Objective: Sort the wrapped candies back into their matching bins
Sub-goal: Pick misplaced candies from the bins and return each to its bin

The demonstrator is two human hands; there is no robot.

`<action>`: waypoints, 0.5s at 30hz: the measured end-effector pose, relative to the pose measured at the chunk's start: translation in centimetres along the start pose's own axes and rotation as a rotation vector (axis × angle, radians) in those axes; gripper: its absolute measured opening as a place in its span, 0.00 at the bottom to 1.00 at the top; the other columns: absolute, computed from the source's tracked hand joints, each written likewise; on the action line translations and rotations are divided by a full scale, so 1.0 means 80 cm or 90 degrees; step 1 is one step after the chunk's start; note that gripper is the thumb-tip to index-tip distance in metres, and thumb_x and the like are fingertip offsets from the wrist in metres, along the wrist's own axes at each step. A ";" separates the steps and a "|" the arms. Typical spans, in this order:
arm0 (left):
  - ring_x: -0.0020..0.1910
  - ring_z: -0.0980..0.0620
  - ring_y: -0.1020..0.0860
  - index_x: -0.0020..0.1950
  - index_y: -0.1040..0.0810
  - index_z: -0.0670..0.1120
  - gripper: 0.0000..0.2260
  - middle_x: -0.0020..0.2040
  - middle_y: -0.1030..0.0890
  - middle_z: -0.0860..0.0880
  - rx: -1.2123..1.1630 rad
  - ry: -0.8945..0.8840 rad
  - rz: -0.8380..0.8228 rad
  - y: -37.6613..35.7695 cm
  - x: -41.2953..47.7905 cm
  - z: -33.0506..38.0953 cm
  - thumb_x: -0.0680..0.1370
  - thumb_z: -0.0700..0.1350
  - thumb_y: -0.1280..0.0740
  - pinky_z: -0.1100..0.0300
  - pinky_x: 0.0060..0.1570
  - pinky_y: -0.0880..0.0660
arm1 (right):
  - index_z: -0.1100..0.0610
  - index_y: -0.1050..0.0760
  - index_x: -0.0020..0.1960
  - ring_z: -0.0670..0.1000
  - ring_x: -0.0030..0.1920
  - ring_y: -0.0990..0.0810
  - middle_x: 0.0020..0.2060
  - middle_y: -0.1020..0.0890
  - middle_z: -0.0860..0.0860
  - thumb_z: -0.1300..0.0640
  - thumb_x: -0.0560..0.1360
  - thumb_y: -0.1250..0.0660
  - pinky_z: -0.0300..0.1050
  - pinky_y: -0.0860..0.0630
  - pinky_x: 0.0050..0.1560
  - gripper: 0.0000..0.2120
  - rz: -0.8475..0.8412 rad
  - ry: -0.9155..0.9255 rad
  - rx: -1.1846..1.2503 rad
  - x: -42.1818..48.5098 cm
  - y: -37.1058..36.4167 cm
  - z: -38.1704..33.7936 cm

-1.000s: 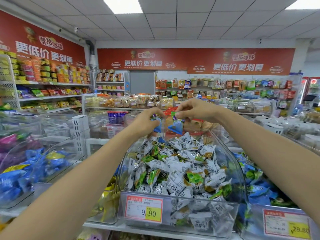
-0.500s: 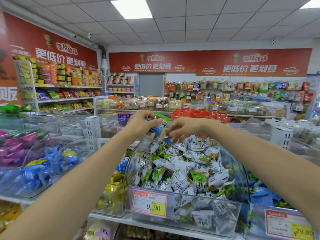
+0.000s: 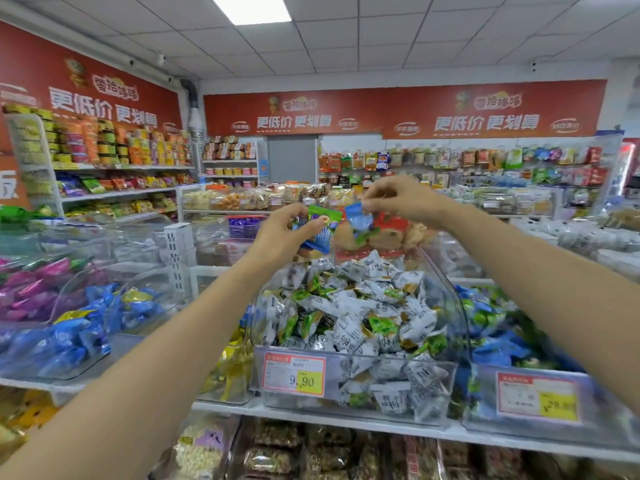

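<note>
My left hand (image 3: 277,233) holds a small bunch of blue wrapped candies (image 3: 320,228), one with a green top, above the back of a clear bin (image 3: 360,389) heaped with white-and-green candies (image 3: 356,313). My right hand (image 3: 401,199) pinches a single blue candy (image 3: 360,220) by its top edge, just right of the left hand's bunch. Both hands hover over the bin without touching it.
A bin of blue candies (image 3: 512,344) stands to the right with a price tag (image 3: 538,398). To the left are bins of blue candies (image 3: 76,327), pink candies (image 3: 31,285) and yellow candies (image 3: 232,368). A lower shelf (image 3: 346,452) holds snack packs. Shop shelves line the back.
My right hand has risen from the heap with one blue candy pinched in it. The left hand stayed raised with its bunch. The view shifted slightly.
</note>
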State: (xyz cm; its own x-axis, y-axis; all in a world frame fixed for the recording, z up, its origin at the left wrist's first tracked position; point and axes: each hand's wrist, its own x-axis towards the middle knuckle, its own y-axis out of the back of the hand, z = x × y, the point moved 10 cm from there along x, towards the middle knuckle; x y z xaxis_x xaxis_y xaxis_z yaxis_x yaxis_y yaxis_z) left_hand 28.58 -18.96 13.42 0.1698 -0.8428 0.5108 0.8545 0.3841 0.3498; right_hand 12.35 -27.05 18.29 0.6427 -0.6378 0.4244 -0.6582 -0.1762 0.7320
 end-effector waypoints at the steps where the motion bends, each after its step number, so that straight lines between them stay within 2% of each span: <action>1: 0.35 0.52 0.18 0.53 0.27 0.35 0.17 0.47 0.20 0.41 -0.007 -0.010 -0.014 -0.012 -0.002 0.009 0.78 0.50 0.32 0.50 0.41 0.18 | 0.58 0.21 0.48 0.39 0.35 0.23 0.40 0.19 0.48 0.57 0.77 0.33 0.31 0.28 0.39 0.05 0.022 -0.006 0.007 -0.015 0.020 0.001; 4: 0.35 0.55 0.18 0.55 0.26 0.38 0.16 0.48 0.21 0.42 -0.016 -0.048 -0.062 -0.057 -0.009 0.037 0.79 0.50 0.33 0.59 0.35 0.19 | 0.57 0.20 0.47 0.40 0.34 0.24 0.36 0.20 0.46 0.56 0.77 0.33 0.32 0.28 0.37 0.05 0.046 -0.051 0.000 -0.062 0.066 0.024; 6: 0.38 0.51 0.18 0.54 0.25 0.41 0.14 0.49 0.21 0.44 -0.017 -0.081 -0.098 -0.091 -0.014 0.060 0.78 0.51 0.33 0.58 0.36 0.19 | 0.59 0.21 0.46 0.39 0.30 0.23 0.32 0.20 0.45 0.57 0.78 0.33 0.31 0.28 0.33 0.06 0.038 -0.088 0.011 -0.095 0.087 0.044; 9: 0.42 0.49 0.20 0.49 0.26 0.48 0.09 0.48 0.23 0.51 -0.003 -0.128 -0.162 -0.146 -0.025 0.092 0.79 0.52 0.33 0.54 0.40 0.19 | 0.60 0.20 0.47 0.44 0.35 0.20 0.36 0.19 0.51 0.55 0.77 0.33 0.35 0.24 0.37 0.08 0.010 -0.148 -0.036 -0.144 0.108 0.082; 10: 0.46 0.47 0.20 0.48 0.26 0.49 0.09 0.50 0.24 0.50 0.007 -0.140 -0.180 -0.162 -0.028 0.101 0.78 0.53 0.33 0.51 0.43 0.19 | 0.60 0.20 0.47 0.45 0.36 0.20 0.37 0.18 0.51 0.55 0.77 0.32 0.36 0.24 0.38 0.08 -0.004 -0.167 -0.061 -0.158 0.112 0.097; 13: 0.59 0.36 0.24 0.45 0.28 0.54 0.08 0.59 0.22 0.38 0.076 -0.172 -0.215 -0.202 -0.040 0.121 0.78 0.57 0.34 0.43 0.54 0.25 | 0.61 0.20 0.47 0.45 0.35 0.19 0.35 0.18 0.51 0.55 0.77 0.32 0.38 0.24 0.37 0.08 -0.025 -0.214 -0.115 -0.189 0.121 0.137; 15: 0.57 0.37 0.25 0.46 0.28 0.52 0.09 0.62 0.25 0.36 0.137 -0.182 -0.220 -0.219 -0.044 0.128 0.79 0.56 0.35 0.44 0.50 0.26 | 0.62 0.21 0.47 0.47 0.34 0.19 0.34 0.19 0.52 0.56 0.77 0.32 0.40 0.24 0.37 0.09 -0.008 -0.215 -0.121 -0.199 0.131 0.152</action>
State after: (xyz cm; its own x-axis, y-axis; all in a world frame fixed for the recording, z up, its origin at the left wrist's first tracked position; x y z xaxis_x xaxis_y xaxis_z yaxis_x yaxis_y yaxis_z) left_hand 7.95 -18.84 13.51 -0.2729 -0.8090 0.5206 0.7112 0.1947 0.6755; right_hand -9.56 -27.85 12.71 0.4644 -0.8531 0.2378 -0.5459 -0.0643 0.8354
